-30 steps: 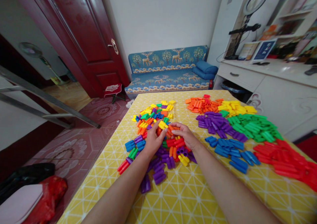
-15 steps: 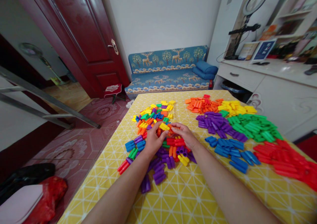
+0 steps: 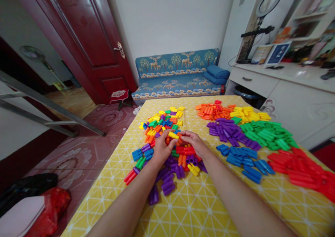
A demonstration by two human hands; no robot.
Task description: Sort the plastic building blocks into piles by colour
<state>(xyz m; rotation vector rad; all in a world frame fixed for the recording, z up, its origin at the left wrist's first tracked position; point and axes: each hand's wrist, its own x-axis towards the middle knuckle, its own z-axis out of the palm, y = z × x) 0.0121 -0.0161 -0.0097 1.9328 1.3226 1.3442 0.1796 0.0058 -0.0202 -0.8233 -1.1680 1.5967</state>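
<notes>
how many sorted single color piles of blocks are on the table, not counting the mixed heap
6. On the table's right side: orange pile at the far end, yellow pile beside it, purple pile and green pile nearer, then blue pile and red pile nearest.

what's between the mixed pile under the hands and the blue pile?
Head view: bare yellow tablecloth separates the mixed pile from the blue pile; only the right hand and its wrist cross it.

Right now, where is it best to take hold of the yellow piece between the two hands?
Probably by its two long sides, near the middle, coming from above. The yellow piece lies flat on top of the mixed pile, with the left hand and right hand at its ends, so only the top is free.
</notes>
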